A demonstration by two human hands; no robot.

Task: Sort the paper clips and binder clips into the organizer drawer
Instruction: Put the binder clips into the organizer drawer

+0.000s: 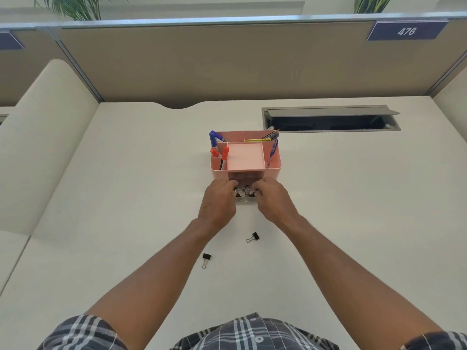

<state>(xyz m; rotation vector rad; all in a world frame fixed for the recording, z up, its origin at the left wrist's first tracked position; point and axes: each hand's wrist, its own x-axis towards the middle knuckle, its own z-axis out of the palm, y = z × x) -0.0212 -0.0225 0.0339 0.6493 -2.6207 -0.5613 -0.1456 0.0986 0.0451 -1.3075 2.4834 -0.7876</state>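
Both my arms reach straight out toward 12 o'clock, forearms bare. My left hand and right hand sit close together, fingers curled inward, knuckles up.

A grey rectangular cable hatch lies recessed in the white desk; a blue "476" label marks the beige partition.

Head cam: I see both hands at the clear drawer, pulled out from the front of the pink organizer. Left hand and right hand have fingers curled in over the clips inside; can't tell if either actually grips one. Two black binder clips lie loose on the counter, nearer me: one just below the hands, another further left.
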